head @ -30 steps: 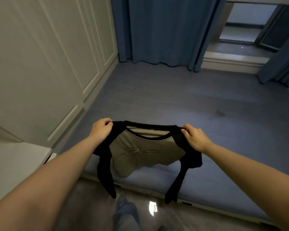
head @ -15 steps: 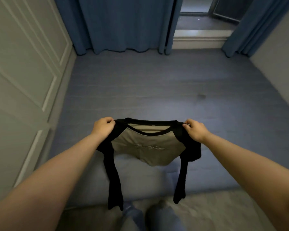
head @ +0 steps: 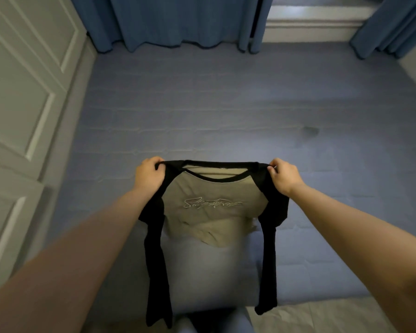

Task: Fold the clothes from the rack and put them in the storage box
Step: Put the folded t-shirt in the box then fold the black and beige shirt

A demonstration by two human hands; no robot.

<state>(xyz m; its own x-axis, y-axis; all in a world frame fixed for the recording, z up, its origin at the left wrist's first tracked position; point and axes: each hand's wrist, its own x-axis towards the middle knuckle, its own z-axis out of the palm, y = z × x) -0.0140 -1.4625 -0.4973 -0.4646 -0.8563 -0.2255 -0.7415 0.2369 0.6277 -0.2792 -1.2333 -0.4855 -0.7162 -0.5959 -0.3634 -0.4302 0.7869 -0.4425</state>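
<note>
Blue-grey bed (head: 226,97) is taking up most of the room, running from the near edge out to the far wall where long blue curtains (head: 178,20) are hanging down to it. White panelled wardrobe doors (head: 22,92) are lining the left side, and a pale window ledge (head: 310,25) is showing at the far right between the curtains.

Over the near part of the bed, a beige long-sleeved top with black raglan sleeves and black collar (head: 211,205) is being held up in the air, front facing the camera, with some pale script lettering across the chest. Left hand (head: 149,175) is pinching the left shoulder, fingers curled tight around the black fabric, so that grip is closed on the top. Right hand (head: 283,175) is doing the same on the right shoulder, fingertips nipping the seam. Both black sleeves are dangling straight down toward the near edge, and the beige hem is bunching up and wrinkling underneath. Grey floor (head: 322,316) is peeking in at the near right.
</note>
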